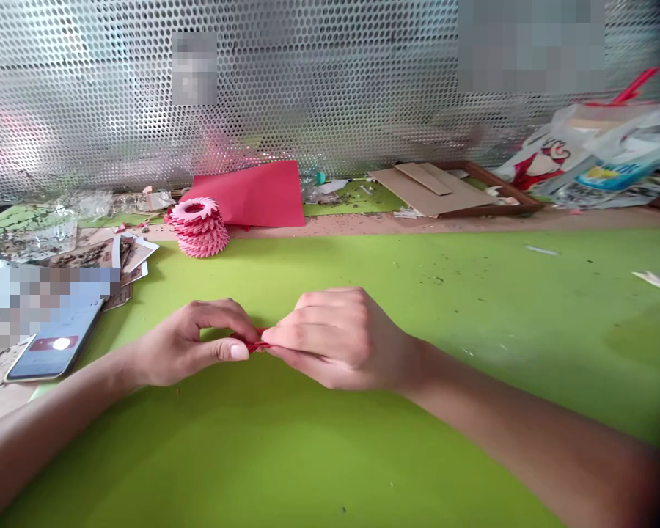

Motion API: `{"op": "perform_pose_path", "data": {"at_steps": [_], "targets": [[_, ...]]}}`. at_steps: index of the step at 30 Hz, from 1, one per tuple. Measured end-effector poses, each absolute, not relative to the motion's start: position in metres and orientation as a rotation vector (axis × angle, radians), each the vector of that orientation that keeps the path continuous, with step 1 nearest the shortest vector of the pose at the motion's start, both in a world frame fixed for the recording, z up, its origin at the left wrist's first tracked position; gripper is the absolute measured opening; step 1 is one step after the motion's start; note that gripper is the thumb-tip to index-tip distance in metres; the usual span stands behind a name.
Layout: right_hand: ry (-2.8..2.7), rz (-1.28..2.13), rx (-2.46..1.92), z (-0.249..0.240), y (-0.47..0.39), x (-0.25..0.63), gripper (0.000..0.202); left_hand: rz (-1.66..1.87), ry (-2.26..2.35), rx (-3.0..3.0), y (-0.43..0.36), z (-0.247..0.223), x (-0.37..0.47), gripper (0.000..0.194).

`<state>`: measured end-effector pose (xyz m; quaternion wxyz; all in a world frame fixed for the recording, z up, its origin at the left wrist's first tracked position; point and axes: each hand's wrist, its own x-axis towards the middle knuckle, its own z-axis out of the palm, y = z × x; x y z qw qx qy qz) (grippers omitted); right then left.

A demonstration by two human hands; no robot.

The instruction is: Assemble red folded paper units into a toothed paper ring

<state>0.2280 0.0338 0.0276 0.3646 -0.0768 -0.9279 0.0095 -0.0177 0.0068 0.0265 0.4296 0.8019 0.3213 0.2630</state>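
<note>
Between my two hands is a small piece of folded red paper (257, 342), just above the green table surface. Thumb and fingers of my left hand (198, 341) pinch its left end. My right hand (335, 337) is closed on the other end, with the fingers curled over so that most of that side is hidden. Behind my left hand stands a ring-shaped stack of folded pink paper pieces (201, 231). A sheet of red paper (264, 196) leans behind that stack.
A lit phone (60, 341) lies at the left, beside photo cards (137, 253). Cardboard pieces (429, 187) rest on a brown frame (520, 205) at the back, and plastic bags (610, 158) stand at the back right. A perforated metal panel (330, 95) rises behind the green table (308, 455).
</note>
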Motion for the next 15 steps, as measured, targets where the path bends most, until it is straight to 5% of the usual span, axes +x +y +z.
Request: {"op": "perform_pose_path", "data": {"at_steps": [15], "targets": [[-2.430, -0.033, -0.220, 0.0299, 0.0320, 0.2289, 0.009, 0.690, 0.805, 1.964, 0.0069, 0.0257, -0.0152, 0.022]]}}
